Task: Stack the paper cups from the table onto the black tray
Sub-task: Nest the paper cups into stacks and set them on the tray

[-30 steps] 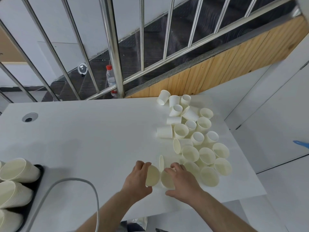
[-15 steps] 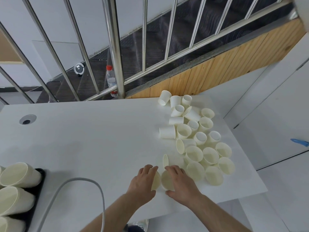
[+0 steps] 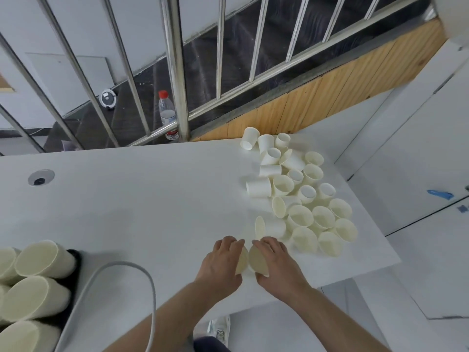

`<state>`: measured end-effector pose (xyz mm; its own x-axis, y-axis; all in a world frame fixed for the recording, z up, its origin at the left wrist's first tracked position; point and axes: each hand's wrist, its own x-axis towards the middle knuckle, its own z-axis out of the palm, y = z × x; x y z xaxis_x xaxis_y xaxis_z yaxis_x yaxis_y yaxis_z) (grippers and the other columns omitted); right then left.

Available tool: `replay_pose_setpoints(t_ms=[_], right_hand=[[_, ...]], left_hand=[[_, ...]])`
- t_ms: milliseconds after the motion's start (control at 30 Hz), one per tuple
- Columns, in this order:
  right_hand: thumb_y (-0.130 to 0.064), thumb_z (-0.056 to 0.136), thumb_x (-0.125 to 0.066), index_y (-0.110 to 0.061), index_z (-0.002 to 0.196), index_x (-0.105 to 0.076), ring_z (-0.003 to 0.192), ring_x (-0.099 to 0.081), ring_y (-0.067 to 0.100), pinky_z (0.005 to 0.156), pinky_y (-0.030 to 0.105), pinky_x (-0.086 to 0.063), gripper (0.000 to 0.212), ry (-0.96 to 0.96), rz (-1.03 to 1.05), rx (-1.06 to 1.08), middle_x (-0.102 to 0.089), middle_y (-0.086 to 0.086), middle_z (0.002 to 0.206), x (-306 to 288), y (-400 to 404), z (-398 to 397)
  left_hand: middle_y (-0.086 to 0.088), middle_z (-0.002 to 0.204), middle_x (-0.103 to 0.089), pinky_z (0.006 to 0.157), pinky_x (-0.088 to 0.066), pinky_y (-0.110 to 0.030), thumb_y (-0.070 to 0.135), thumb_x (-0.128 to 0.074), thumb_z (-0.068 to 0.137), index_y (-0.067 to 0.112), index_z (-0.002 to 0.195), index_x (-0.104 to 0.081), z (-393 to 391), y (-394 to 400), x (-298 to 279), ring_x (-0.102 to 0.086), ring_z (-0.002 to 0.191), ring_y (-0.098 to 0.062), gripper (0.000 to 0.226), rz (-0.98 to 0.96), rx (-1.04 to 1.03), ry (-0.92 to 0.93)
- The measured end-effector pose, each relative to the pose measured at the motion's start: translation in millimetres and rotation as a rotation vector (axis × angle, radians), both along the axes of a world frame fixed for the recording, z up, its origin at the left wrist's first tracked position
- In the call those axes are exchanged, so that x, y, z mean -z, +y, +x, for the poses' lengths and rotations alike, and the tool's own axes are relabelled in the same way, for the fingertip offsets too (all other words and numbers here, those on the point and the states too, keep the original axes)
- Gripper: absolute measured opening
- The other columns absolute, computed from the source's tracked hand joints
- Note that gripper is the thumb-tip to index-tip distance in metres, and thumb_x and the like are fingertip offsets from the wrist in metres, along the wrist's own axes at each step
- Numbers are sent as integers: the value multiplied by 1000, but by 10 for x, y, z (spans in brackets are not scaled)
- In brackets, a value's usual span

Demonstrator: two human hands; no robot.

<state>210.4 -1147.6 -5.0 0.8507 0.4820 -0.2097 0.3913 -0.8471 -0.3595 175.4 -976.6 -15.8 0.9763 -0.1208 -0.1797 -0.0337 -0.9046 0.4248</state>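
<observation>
Your left hand (image 3: 222, 262) grips one cup (image 3: 242, 260) and your right hand (image 3: 275, 264) grips another (image 3: 258, 259), mouths facing, rims nearly touching, at the table's (image 3: 152, 199) near edge. Loose cups (image 3: 299, 194) crowd just beyond your right hand. Stacks (image 3: 38, 280) lie on the tray (image 3: 74, 255) at far left.

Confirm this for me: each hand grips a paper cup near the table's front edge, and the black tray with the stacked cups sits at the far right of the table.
Not quite. The head view shows the black tray with its stacked cups at the near left of the table, not the far right. The rest holds: the left hand and right hand each grip a paper cup near the front edge.
</observation>
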Motion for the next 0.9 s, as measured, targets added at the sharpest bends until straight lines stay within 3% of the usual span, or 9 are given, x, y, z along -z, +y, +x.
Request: replay_pose_setpoints(t_ms=[400, 900], right_hand=[[-24, 86, -63, -27, 149, -28, 134, -26, 14, 92, 29, -49, 72, -80, 66, -141, -25, -8, 146, -307, 439, -823], [-20, 86, -60, -25, 148, -31, 134, -27, 15, 90, 28, -49, 69, -99, 166, -335, -27, -6, 145, -493, 1827, -1842]], left_hand=[[4, 145, -27, 90, -47, -29, 22, -58, 83, 22, 148, -22, -1095, 392, -398, -31, 130, -18, 75, 7, -154, -75], [7, 146, -26, 96, -41, -26, 25, -59, 82, 25, 148, -22, -2411, 1603, -653, -30, 131, -16, 75, 18, -383, -108]])
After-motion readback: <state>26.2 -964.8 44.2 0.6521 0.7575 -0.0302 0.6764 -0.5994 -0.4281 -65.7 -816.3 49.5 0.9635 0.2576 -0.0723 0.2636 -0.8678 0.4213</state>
